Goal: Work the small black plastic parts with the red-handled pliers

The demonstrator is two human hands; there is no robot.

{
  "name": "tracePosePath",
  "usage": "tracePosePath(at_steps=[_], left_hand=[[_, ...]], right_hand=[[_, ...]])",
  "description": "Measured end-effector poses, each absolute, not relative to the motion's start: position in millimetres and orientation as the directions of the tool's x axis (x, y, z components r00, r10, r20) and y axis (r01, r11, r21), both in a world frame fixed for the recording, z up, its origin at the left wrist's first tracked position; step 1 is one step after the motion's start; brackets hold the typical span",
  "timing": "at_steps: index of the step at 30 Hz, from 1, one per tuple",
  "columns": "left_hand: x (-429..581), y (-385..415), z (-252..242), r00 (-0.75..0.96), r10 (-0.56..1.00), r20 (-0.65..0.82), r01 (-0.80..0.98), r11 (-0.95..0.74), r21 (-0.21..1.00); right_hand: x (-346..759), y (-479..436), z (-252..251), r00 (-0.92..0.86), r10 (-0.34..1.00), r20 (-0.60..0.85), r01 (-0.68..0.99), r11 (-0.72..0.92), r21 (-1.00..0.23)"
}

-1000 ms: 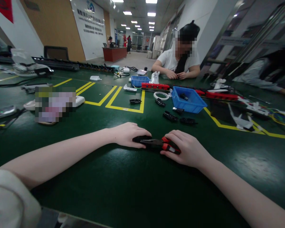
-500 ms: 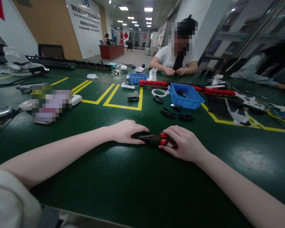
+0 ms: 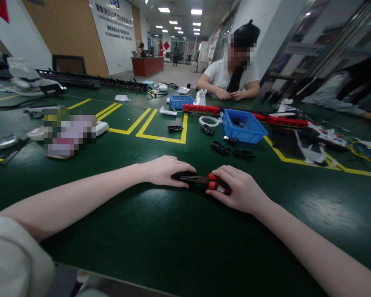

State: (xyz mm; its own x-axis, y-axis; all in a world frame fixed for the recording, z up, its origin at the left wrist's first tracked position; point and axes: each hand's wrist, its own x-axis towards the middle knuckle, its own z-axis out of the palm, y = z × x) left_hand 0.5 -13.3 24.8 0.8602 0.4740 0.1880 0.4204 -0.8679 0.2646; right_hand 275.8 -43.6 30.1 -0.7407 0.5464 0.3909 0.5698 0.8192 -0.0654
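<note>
My right hand (image 3: 236,187) is closed around the red and black handles of long-nose pliers (image 3: 212,181), whose jaws point left. Between the thumb and fingers of my left hand (image 3: 168,171) is a small black part (image 3: 178,175). The tip of the pliers reaches onto this part; whether the jaws grip it I cannot tell. Both hands rest low over the green table (image 3: 160,235). Beyond them lie several similar black parts, among them one black piece (image 3: 220,147) and another black piece (image 3: 243,154).
A blue bin (image 3: 244,128) holding black pieces stands ahead to the right, beside a white ring (image 3: 208,121). A smaller blue bin (image 3: 181,102) is behind. To the left lies a phone (image 3: 69,136). Across the table a person (image 3: 231,78) sits with hands together.
My hands, the pliers and the black part hold almost the same position. The view has shifted slightly, so the background sits a little further right.
</note>
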Motion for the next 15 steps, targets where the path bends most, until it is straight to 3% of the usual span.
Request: tracePosePath(at_steps=[5,15], left_hand=[[-0.3,-12.3,23.1,0.856,0.481,0.191,0.424,-0.863,0.273],[1.4,-12.3,24.6,0.868,0.461,0.182,0.414,-0.876,0.246]], right_hand=[[273.2,-47.4,31.2,-0.726,0.572,0.381,0.584,0.806,-0.096],[278.1,-40.2,31.1,-0.736,0.520,0.435,0.567,0.823,-0.025]])
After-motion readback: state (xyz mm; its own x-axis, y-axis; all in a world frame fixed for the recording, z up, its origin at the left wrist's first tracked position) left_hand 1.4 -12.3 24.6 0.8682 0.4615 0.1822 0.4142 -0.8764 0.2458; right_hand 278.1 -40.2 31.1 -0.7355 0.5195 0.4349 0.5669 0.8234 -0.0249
